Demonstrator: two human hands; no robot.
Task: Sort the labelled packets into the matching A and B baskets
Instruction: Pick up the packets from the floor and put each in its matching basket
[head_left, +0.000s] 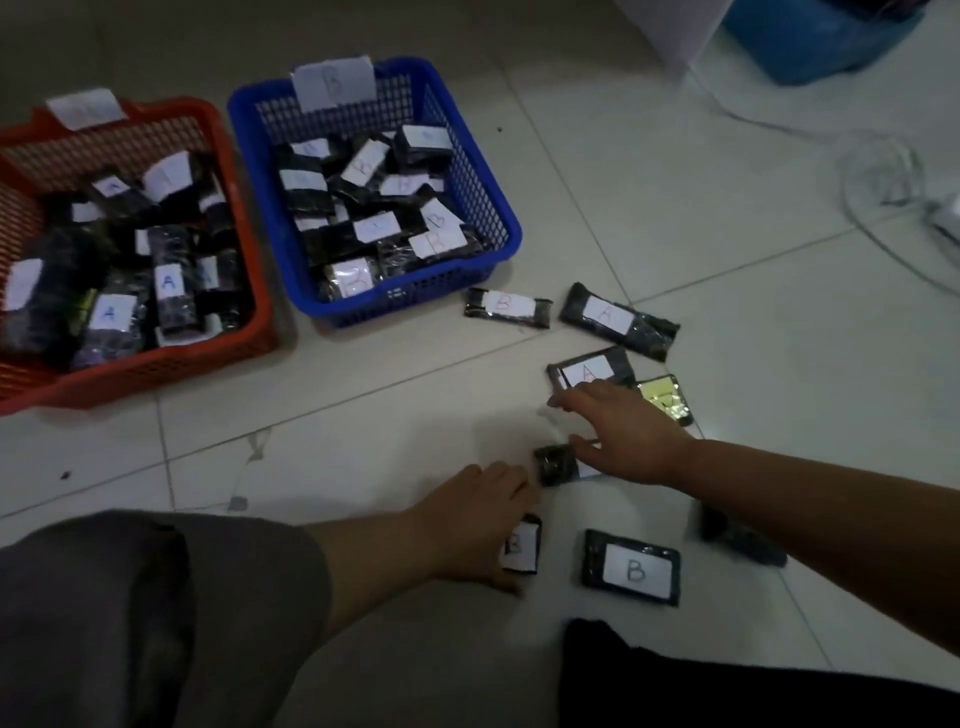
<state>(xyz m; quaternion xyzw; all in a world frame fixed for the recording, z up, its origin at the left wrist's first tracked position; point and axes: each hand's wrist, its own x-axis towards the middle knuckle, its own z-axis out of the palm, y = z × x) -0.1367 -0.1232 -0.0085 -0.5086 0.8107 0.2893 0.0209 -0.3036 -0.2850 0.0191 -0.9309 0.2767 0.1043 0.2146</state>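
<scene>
A red basket (260, 312) tagged with a paper label holds several A packets. The blue basket (415, 299) tagged B holds several B packets. Loose black packets lie on the floor tiles: one marked B (506, 306), one marked A (618, 319), another A packet (592, 370), a glinting yellow one (665, 400), a small dark one (555, 464), a large B packet (631, 569) and a dark one (737, 538) partly under my right forearm. My left hand (478, 525) grips a small B packet (522, 545) between thumb and fingers. My right hand (623, 431) reaches out with straight fingers over the nearer A packet.
A blue tub (821, 36) stands at the far right, with a white cable (883, 171) looped on the floor in front of it. My grey-clothed leg (104, 623) and a dark garment (675, 686) fill the near edge.
</scene>
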